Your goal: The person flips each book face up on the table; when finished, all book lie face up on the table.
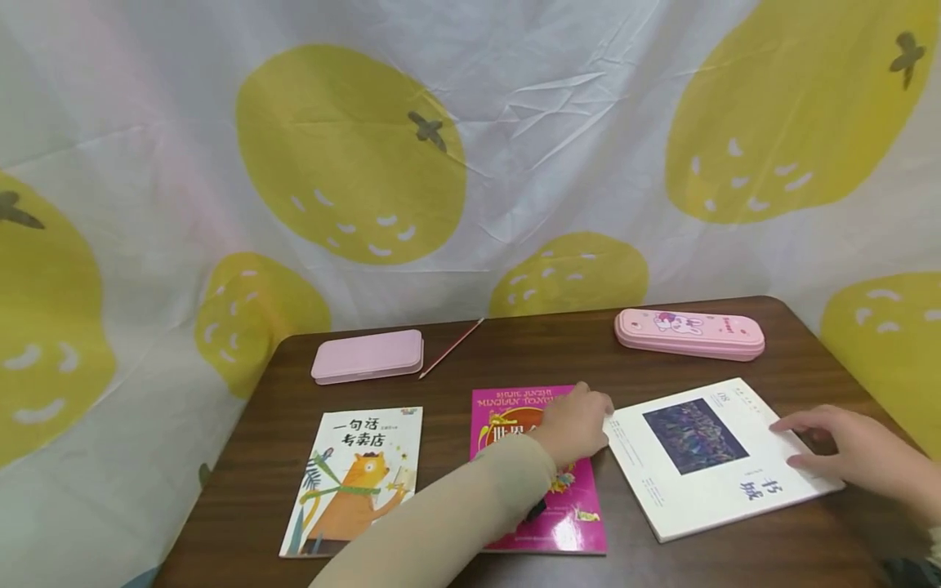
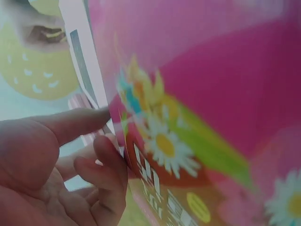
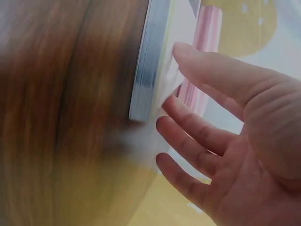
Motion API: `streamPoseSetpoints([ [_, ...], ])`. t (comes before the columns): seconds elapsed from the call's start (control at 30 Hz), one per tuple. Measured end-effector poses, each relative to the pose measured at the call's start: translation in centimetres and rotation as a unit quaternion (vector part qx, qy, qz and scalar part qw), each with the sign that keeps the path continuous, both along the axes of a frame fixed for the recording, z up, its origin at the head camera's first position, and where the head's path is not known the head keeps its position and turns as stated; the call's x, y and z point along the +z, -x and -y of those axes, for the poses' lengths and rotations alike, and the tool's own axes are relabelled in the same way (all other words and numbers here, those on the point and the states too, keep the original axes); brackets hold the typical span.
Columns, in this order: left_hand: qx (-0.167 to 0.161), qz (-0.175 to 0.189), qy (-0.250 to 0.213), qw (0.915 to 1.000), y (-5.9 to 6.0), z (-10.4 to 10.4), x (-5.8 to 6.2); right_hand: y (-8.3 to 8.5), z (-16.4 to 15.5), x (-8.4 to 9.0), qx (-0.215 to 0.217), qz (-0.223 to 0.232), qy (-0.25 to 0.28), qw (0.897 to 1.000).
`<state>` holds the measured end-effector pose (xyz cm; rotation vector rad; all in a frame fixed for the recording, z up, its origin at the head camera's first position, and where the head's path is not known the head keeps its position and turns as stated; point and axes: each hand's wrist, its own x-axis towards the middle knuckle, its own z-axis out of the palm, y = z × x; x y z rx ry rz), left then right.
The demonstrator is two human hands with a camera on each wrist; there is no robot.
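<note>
A white book [image 1: 698,457] with a dark picture on its cover lies tilted on the right of the table. My right hand [image 1: 845,449] is over its right side, thumb and forefinger apart; in the right wrist view the thumb [image 3: 207,66] touches or nearly touches the cover and the other fingers are spread. My left hand [image 1: 577,420] lies over the right side of a magenta book [image 1: 544,531], its fingertips close to the white book's left corner. In the left wrist view its thumb [image 2: 84,122] is extended and its fingers are loosely bent; whether they touch the white book is unclear.
Left on the table lies a picture book [image 1: 353,482] with an orange bear-like animal. Behind it are a pink flat case [image 1: 367,357] and a dark red pencil [image 1: 452,347]. A pink rabbit pencil case [image 1: 689,333] sits at the back right. A patterned curtain [image 1: 470,163] hangs behind the table.
</note>
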<state>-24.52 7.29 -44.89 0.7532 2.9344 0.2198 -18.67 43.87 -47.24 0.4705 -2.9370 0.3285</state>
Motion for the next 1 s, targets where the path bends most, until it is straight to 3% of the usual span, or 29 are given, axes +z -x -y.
streamPoseSetpoints([
  [0.13,0.006,0.04,-0.026,0.9988,0.6,0.1,0.1,-0.8,-0.5,0.1,0.014,-0.001,-0.002,1.0],
  [0.23,0.012,0.05,-0.039,0.9979,0.8,0.2,0.1,-1.4,-0.8,0.4,0.021,0.018,0.002,1.0],
  [0.6,0.024,0.045,-0.049,0.9975,1.0,0.2,-0.2,-2.1,-1.2,0.5,0.027,0.023,0.005,0.999],
  [0.83,0.025,0.036,-0.035,0.9985,0.6,0.2,0.1,-1.6,-1.6,0.1,0.003,0.078,0.008,0.997],
  [1.0,-0.002,0.029,-0.035,0.999,0.1,0.3,0.1,-1.3,-2.3,-0.7,0.026,0.026,0.035,0.999],
])
